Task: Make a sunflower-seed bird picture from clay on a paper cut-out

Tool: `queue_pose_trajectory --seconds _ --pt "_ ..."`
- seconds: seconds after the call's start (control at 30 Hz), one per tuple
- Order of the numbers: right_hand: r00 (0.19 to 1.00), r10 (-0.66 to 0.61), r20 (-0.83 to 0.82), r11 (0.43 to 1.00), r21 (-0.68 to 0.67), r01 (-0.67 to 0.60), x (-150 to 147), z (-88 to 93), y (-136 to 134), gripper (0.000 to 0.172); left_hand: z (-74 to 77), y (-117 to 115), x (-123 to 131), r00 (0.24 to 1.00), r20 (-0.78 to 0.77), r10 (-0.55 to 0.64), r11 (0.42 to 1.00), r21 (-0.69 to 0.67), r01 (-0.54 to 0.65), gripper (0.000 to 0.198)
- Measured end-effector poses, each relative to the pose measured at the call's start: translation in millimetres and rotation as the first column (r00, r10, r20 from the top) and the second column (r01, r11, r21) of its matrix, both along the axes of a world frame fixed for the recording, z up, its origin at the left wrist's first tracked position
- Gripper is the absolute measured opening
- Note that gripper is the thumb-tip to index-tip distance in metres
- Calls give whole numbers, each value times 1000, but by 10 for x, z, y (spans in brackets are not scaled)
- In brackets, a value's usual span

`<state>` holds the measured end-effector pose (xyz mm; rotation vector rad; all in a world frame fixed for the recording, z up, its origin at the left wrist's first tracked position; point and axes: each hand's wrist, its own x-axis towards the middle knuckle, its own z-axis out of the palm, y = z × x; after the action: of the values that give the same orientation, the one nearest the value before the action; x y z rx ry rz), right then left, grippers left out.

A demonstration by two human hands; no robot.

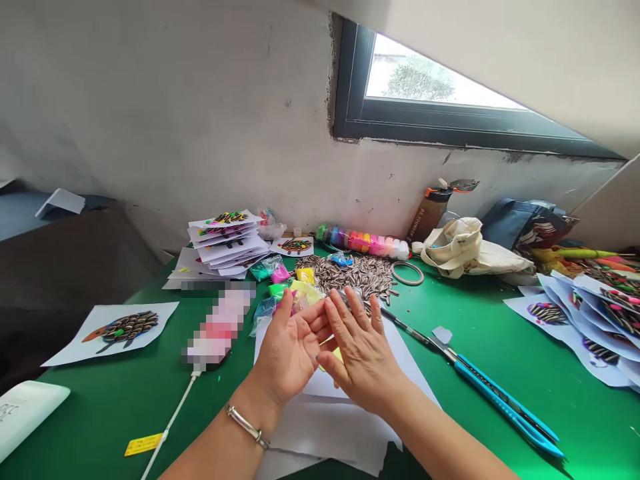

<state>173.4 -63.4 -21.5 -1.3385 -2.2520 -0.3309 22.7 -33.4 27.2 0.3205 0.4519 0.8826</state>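
My left hand [295,350], with a bracelet [247,427] on its wrist, is turned palm up with its fingers stretched out. Across its fingers lies my right hand [360,357], palm down and fingers extended. The hands touch at the fingers; whether something small lies between them is hidden. Below them are white paper sheets [320,433], and a yellow patch [330,361] shows partly behind my right hand. Just beyond the fingertips sit a heap of striped sunflower seeds [367,277] and bags of coloured modelling clay [277,273].
Left on the green table [465,413] are a stack of seed pictures [230,250], a single seed picture [127,330], a blurred-out phone-like object [220,330] and its cable [173,420]. On the right lie blue-handled tweezers [505,400], a tape roll [407,273], a cloth bag [470,253] and more pictures [590,320].
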Motion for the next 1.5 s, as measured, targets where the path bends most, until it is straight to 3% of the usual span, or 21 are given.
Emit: queue_pose_trajectory --seconds 0.2,0.37,0.57,0.73,0.97,1.13,1.37,1.5 --pt "988 149 41 988 36 -151 -70 25 -66 81 4 6 -47 997 -53 51 998 -18 -52 70" --pt "1000 19 21 1000 -7 -19 8 47 -29 76 17 -8 -32 1000 -18 14 1000 21 -13 71" --pt "989 132 59 991 10 -133 -93 72 -84 77 27 10 -43 995 -85 49 999 -18 -50 78" --pt "1000 7 22 1000 -26 -6 -33 70 -50 73 9 21 -48 997 -71 26 999 24 -24 77" --pt "991 114 63 993 12 -115 -139 90 -102 75 -1 25 -60 997 -71 13 1000 -5 -14 80" --pt "999 28 25 1000 12 -29 -56 99 -65 66 -19 50 -100 998 -58 35 999 40 -32 77" --pt "993 113 38 994 4 -114 -67 125 -89 65 1 36 -74 997 -77 18 1000 2 -17 82" --pt "999 30 -20 999 -9 -30 -30 140 -51 49 0 38 -59 996 -89 23 999 24 -21 81"
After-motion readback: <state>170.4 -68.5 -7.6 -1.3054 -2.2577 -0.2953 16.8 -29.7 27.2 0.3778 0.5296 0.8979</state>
